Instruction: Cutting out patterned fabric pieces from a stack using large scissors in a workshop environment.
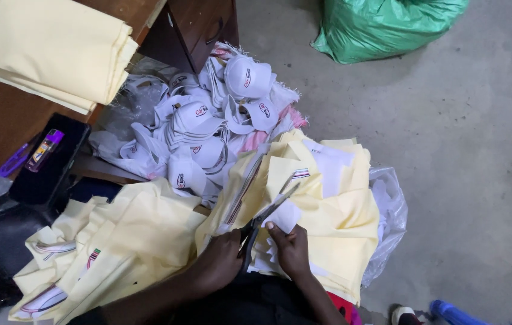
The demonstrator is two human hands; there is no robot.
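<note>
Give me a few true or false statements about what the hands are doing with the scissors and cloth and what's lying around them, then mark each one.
1. The scissors are held over pale yellow cloth. True.
2. The left hand is resting flat on the floor. False: it is at the scissors' handles.
3. A pile of white caps lies beyond the yellow cloth. True.
4. The bag on the floor at the top is red. False: it is green.
5. A purple lighter lies on a black thing by the desk. True.
6. The right hand holds a cap. False: it grips white and yellow cloth.
</note>
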